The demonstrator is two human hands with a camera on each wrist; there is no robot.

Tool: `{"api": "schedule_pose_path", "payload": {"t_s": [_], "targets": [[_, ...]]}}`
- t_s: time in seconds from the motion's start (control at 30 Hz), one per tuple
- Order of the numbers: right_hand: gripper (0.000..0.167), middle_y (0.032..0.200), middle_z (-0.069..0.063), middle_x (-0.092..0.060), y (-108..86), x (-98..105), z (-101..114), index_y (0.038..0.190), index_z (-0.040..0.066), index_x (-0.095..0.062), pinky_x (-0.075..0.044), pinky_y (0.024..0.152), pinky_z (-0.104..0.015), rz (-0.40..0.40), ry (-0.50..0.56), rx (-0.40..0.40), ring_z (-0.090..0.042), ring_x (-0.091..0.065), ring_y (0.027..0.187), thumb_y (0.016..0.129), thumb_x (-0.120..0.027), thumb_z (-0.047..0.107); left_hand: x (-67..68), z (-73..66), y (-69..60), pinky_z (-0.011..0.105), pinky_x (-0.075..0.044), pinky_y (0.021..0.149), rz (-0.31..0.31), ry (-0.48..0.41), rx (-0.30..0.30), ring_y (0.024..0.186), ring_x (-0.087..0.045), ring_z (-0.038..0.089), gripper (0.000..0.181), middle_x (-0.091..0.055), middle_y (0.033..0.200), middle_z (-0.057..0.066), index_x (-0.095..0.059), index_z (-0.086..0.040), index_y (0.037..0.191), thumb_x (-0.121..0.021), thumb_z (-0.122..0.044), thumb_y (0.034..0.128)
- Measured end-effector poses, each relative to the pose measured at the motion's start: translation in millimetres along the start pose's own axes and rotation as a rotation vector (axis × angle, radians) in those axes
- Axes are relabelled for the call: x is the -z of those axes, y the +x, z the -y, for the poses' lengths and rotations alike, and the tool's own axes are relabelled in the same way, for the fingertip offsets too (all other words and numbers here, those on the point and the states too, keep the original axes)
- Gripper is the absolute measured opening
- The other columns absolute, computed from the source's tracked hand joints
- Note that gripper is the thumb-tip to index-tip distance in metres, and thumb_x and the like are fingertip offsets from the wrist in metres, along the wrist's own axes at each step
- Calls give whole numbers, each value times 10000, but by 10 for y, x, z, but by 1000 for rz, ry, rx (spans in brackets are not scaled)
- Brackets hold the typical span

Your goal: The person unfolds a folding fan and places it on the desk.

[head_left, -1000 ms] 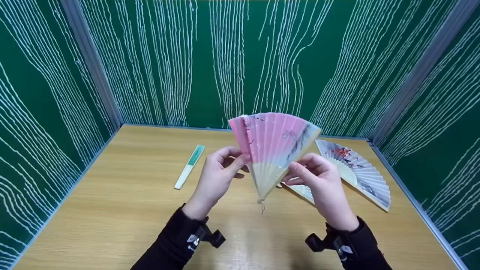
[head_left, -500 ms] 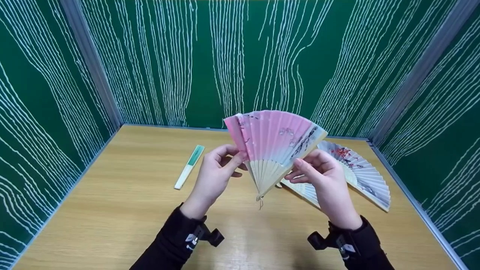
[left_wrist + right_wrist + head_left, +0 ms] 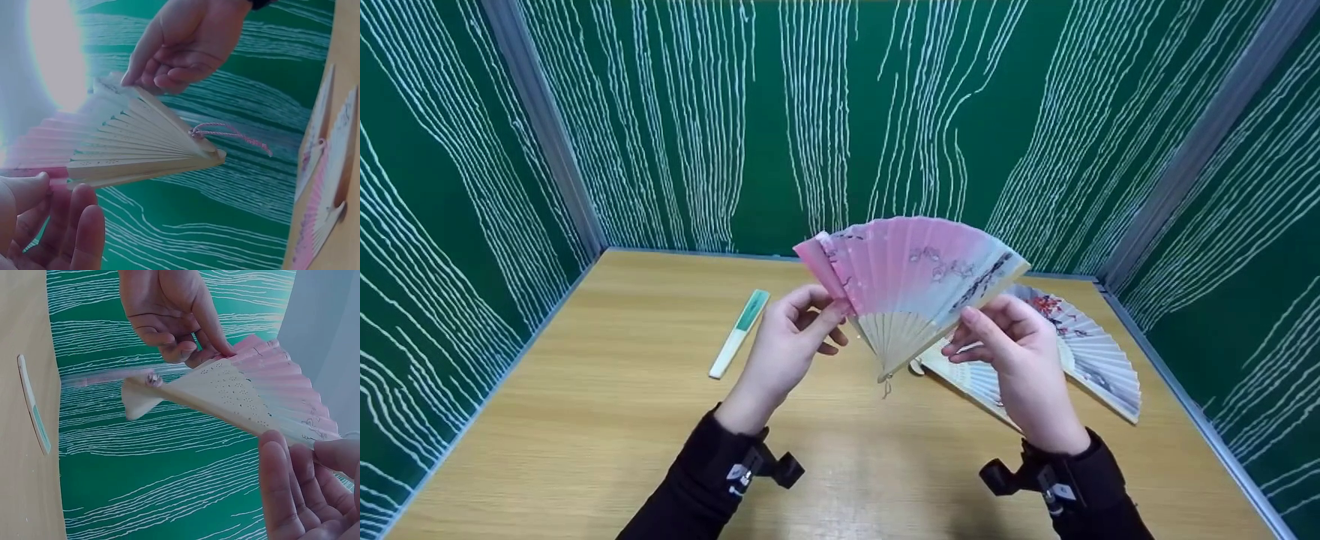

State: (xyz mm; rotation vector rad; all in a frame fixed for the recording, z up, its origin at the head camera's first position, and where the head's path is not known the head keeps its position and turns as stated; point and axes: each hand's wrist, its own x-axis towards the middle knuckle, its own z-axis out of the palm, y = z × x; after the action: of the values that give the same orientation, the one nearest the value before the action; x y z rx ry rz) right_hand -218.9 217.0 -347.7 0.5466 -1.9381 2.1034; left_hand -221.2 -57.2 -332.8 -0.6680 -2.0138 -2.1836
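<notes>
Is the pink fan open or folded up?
Open: the fan forms a wide wedge between the left hand and right hand, its ribs splayed.

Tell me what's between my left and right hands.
A partly open pink fan: your left hand pinches one side, your right hand the other. All three views show it.

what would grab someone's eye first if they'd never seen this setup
Probably the pink fan, held spread mid-view between the left hand and the right hand. Behind it, the green walls with wavy white lines also stand out. So might the red-flowered fan lying open at right on the table.
</notes>
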Motion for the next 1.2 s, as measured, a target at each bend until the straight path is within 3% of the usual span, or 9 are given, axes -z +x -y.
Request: {"api": "schedule_pose_path", "payload": {"t_s": [0.4, 0.87, 1.2], "targets": [[287, 880, -314, -606, 18, 23, 12, 1042, -120, -491, -555, 664, -498, 0, 52, 4, -415, -645, 718, 947, -583, 135, 44, 15, 12, 459, -566, 703, -1, -54, 6, 776, -644, 387, 189, -590, 995, 240, -624, -82, 1105, -561, -190, 964], [273, 882, -334, -606, 17, 39, 24, 1042, -132, -474, -559, 661, -483, -16, 89, 30, -401, -648, 717, 960, -558, 114, 53, 8, 23, 444, -573, 671, -44, -48, -43, 740, -654, 394, 218, -590, 950, 210, -585, -39, 1068, -492, -224, 998], [276, 882, -358, -595, 23, 62, 17, 1050, -142, -470, -555, 676, -491, -9, 109, 44, -403, -646, 727, 966, -546, 110, 65, 16, 28, 445, -573, 662, -51, -50, -68, 718, -658, 389, 201, -574, 949, 258, -565, -27, 1098, -479, -181, 1003]]}}
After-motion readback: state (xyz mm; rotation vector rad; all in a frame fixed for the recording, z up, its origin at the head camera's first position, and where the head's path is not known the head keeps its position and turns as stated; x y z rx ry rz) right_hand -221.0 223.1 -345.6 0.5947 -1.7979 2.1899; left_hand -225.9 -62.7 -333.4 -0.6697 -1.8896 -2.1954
